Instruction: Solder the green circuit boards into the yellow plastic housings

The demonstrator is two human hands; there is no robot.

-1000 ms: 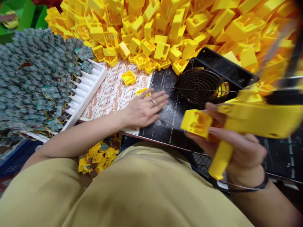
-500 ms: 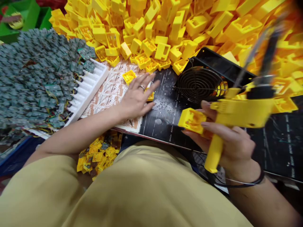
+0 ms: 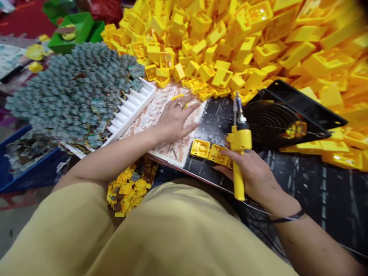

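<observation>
My right hand [image 3: 253, 172] is wrapped round the handle of a yellow soldering gun [image 3: 240, 140], its metal tip pointing away from me. Thumb and fingers of the same hand also touch a yellow plastic housing [image 3: 216, 153] on the black bench top. Beside that lies another open yellow housing [image 3: 200, 148], its moulded inside facing up. My left hand [image 3: 174, 119], with a ring on one finger, rests with fingers spread on the patterned board. Yellow edges of a housing [image 3: 177, 97] show past its fingers, mostly covered.
A big heap of yellow housings [image 3: 201, 30] fills the back. On the left, a white foam tray [image 3: 135, 109] carries many small wired circuit boards [image 3: 71, 92]. A black fan [image 3: 267, 119] stands right of centre. More yellow pieces [image 3: 129, 189] sit below the bench edge.
My right hand has moved left and down, bringing the housing from the air to the bench beside another one. The soldering gun now stands more upright. The view has shifted.
</observation>
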